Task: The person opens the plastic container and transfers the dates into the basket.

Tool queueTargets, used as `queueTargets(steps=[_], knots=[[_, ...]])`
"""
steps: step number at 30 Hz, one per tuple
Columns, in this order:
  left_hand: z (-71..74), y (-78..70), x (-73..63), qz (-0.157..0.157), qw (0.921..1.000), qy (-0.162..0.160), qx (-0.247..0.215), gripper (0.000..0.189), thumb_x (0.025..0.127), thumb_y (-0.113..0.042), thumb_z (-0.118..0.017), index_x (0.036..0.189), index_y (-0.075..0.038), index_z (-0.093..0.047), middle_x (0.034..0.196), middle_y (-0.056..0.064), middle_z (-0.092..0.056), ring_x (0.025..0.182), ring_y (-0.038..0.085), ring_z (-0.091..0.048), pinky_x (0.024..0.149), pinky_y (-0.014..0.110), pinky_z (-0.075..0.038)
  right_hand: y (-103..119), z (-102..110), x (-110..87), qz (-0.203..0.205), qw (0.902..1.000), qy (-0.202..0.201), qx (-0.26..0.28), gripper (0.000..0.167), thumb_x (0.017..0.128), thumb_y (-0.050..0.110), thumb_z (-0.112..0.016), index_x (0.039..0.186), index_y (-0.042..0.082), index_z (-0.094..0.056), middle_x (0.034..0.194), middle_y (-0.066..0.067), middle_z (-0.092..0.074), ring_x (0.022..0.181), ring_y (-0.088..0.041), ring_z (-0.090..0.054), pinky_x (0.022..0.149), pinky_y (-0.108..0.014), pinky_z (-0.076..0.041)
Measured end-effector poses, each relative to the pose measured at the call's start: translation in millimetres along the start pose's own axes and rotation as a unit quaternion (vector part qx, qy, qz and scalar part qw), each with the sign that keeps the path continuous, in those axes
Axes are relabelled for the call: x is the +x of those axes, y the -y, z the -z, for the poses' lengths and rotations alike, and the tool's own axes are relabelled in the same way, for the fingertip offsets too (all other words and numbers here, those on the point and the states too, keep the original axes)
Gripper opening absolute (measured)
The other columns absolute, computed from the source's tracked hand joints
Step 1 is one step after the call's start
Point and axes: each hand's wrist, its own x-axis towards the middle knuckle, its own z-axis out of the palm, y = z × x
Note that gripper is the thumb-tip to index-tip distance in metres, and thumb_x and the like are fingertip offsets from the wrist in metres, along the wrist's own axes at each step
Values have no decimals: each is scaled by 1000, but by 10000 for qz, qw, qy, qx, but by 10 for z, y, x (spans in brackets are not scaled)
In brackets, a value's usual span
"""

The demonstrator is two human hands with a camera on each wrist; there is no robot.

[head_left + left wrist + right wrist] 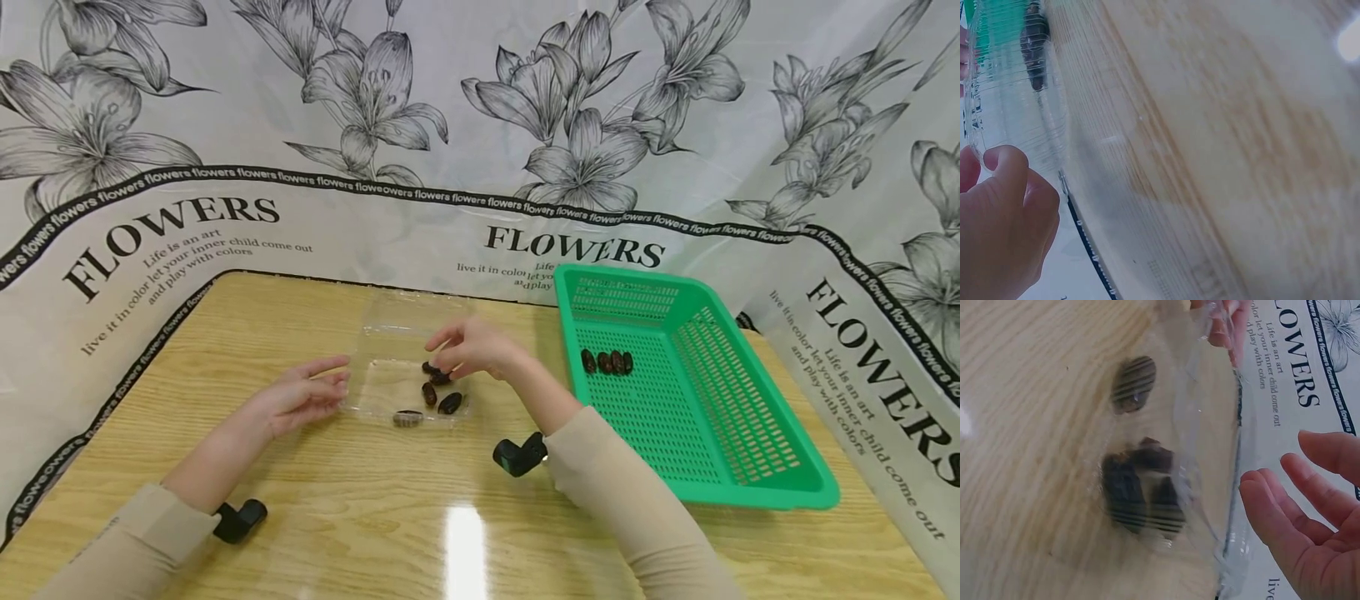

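Note:
A clear plastic box [382, 383] with its lid folded back stands on the table, holding several dark brown dates [450, 403]. At the box's left rim is my left hand [303, 398]. In the left wrist view, thumb and finger meet the plastic from either side, and one date [1035, 47] shows through the ribbed wall. My right hand [476, 348] hovers over the dates at the box's right side. Its thumb and fingers [1259, 494] are spread apart with nothing between them in the right wrist view. More dates [1135, 384] show blurred through the plastic there.
To the right, a green perforated basket [780, 417] holds a short row of several dates [617, 362] near its left side. The wooden table [360, 517] backs onto a flower-printed sheet [420, 242]. A black wrist mount [517, 456] hangs by the right sleeve.

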Motion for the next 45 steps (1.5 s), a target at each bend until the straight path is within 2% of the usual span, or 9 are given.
queueTargets(steps=[10, 15, 19, 22, 24, 28, 32, 39, 45], knots=[[16, 17, 9, -1, 10000, 38, 16, 70, 91, 10, -46, 148, 1, -6, 133, 15, -27, 84, 6, -51, 71, 21, -45, -87, -219, 89, -144, 9993, -229, -258, 29, 84, -4, -61, 113, -10, -60, 92, -12, -59, 76, -24, -60, 76, -40, -52], [15, 26, -8, -3, 10000, 65, 46, 70, 91, 10, -45, 148, 2, -5, 133, 15, -27, 84, 6, -51, 71, 21, -45, -161, -314, 107, -85, 9938, -449, -1013, 30, 78, -7, -68, 108, -9, -64, 95, -15, -64, 73, -25, -65, 66, -33, -54], [18, 26, -13, -23, 10000, 25, 8, 71, 90, 10, -47, 148, 2, -7, 128, 13, -33, 85, 6, -52, 71, 22, -46, -204, -380, 146, 304, 9756, -745, -2042, 7, 74, -6, -69, 74, -1, -64, 67, -3, -56, 51, -11, -52, 52, -21, -43], [19, 27, -10, -37, 10000, 22, 11, 71, 90, 10, -47, 148, 2, -7, 126, 12, -33, 85, 6, -52, 71, 22, -46, -221, -435, 169, 623, 9594, -903, -2598, 34, 72, -8, -66, 55, 10, -44, 53, 4, -36, 43, -8, -33, 49, -21, -28], [19, 32, -7, -40, 10000, 42, 43, 71, 90, 10, -47, 148, 2, -6, 129, 13, -31, 84, 6, -51, 71, 21, -45, -234, -477, 177, 723, 9521, -940, -2820, 40, 72, -8, -66, 52, 12, -38, 49, 4, -30, 44, -9, -26, 49, -23, -23], [17, 47, -1, -40, 10000, 63, 49, 72, 90, 11, -48, 148, 3, -6, 134, 16, -26, 84, 5, -50, 71, 21, -45, -252, -557, 183, 744, 9398, -1051, -3166, 27, 73, -3, -73, 52, 7, -58, 48, 4, -44, 46, -8, -31, 48, -21, -27], [20, 54, -6, -52, 10000, 64, -25, 77, 88, 8, -55, 148, 3, -6, 134, 16, -26, 84, 6, -51, 71, 21, -45, -261, -610, 200, 721, 9314, -1165, -3371, 5, 71, 2, -77, 68, 4, -73, 63, -3, -66, 56, -11, -53, 53, -21, -42], [26, 33, -11, -68, 10000, 67, -18, 74, 89, 9, -51, 148, 3, -6, 126, 12, -32, 84, 6, -51, 70, 21, -45, -248, -621, 227, 533, 9411, -1206, -3114, 5, 71, 3, -77, 75, 5, -75, 75, -5, -68, 66, -15, -59, 59, -25, -48], [18, 26, 1, -87, 10000, 34, 34, 74, 89, 10, -50, 148, 3, -6, 129, 15, -29, 84, 5, -52, 71, 20, -45, -272, -602, 245, 418, 9695, -1319, -2021, 13, 71, 4, -78, 83, 5, -73, 76, -4, -67, 64, -15, -58, 58, -25, -48]])
